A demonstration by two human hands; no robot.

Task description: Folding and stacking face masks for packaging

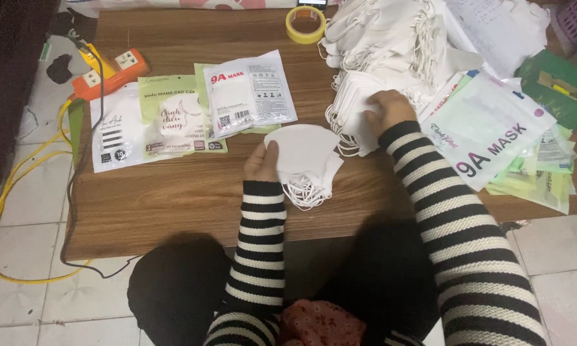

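Dim, warm indoor light from above. White mask pile (391, 45) near overexposed, detail lost. Wooden surface (173, 198) evenly lit, no glare. Lower frame and left edge fall dark. Overall soft, slightly blurred.

Wooden table (173, 198) bears mask packets (192, 109), loose masks (391, 38), probably tape (306, 24).

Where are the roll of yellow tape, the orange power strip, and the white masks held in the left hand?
roll of yellow tape (306, 24), head view, on its front rim.
orange power strip (111, 74), head view, on its top face.
white masks (304, 154), head view, on the top mask's middle.
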